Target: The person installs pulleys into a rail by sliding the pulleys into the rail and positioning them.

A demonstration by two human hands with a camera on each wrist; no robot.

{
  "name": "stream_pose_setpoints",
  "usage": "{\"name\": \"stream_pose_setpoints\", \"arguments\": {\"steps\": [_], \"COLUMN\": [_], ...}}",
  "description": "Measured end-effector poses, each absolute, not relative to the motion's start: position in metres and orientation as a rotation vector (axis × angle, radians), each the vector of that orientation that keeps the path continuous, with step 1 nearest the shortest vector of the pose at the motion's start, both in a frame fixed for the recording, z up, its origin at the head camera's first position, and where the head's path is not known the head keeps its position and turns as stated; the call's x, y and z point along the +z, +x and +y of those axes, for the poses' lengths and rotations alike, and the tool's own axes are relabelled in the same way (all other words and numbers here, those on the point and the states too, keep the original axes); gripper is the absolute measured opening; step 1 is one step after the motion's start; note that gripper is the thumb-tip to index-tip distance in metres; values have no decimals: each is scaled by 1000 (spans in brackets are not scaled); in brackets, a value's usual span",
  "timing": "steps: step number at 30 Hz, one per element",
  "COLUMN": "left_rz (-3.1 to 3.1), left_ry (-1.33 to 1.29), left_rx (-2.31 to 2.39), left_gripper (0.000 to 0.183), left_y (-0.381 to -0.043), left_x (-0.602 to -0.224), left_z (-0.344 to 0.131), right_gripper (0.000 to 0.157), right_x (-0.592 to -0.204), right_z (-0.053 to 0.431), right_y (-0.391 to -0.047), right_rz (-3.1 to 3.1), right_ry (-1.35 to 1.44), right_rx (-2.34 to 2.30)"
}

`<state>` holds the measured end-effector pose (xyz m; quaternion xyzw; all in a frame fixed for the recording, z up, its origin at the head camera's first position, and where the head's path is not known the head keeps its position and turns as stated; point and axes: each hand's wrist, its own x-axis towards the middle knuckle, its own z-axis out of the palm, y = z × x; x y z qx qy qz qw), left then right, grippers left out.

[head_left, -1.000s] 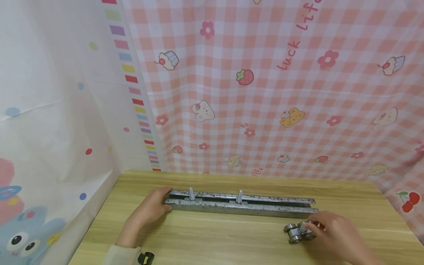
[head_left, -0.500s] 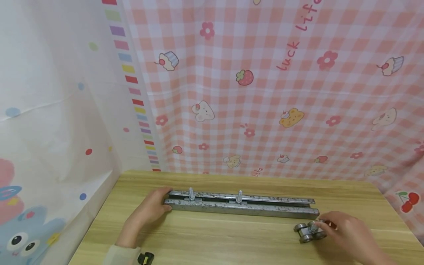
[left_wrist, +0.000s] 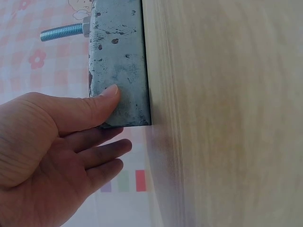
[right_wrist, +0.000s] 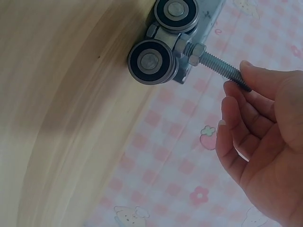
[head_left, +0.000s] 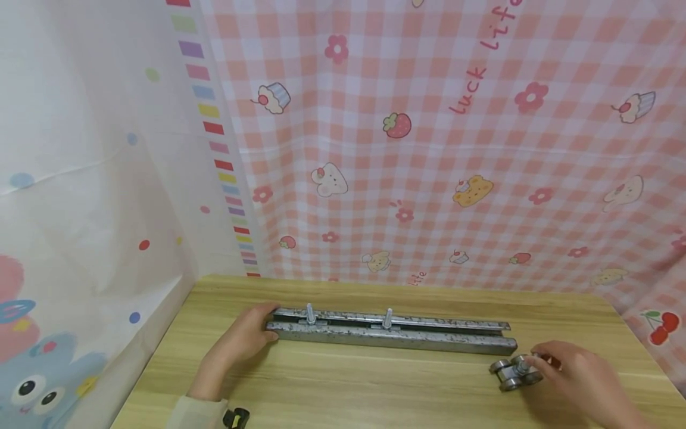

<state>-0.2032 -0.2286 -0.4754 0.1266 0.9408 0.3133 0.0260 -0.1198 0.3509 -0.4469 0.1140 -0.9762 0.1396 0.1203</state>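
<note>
A grey, worn metal channel rail [head_left: 396,336] lies across the wooden table, its slot facing up. My left hand [head_left: 243,333] grips the rail's left end; in the left wrist view the thumb [left_wrist: 102,101] presses on the side face. Two threaded bolts stand up from the slot, the left bolt [head_left: 309,314] and the right bolt [head_left: 388,317]. By the rail's right end, my right hand [head_left: 576,372] holds a roller trolley [head_left: 515,372] with several bearing wheels [right_wrist: 149,61]. Thumb and forefinger pinch the tip of its threaded stud [right_wrist: 220,65].
The wood-grain table [head_left: 375,393] meets a pink checked cloth [head_left: 429,149] along its back edge. On the left hangs a white printed cloth [head_left: 96,196]. A black strap piece [head_left: 236,418] shows by the left sleeve [head_left: 198,413].
My right hand has moved the roller trolley to the right, past the rail's right end. The left hand and the rail have stayed in place.
</note>
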Motion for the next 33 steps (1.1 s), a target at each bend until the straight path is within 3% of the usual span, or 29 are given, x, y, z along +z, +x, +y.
{"name": "stream_pose_setpoints", "arguments": {"steps": [25, 33], "left_rz": [2909, 2900], "left_ry": [410, 402], "left_rx": [973, 982], "left_gripper": [50, 50], "left_y": [-203, -203], "left_x": [-475, -475], "left_z": [-230, -229], "right_gripper": [23, 17], "right_x": [-442, -444], "right_z": [394, 404], "right_y": [-137, -138], "right_rz": [-3022, -2900], "right_ry": [102, 134], "right_rx": [454, 420]}}
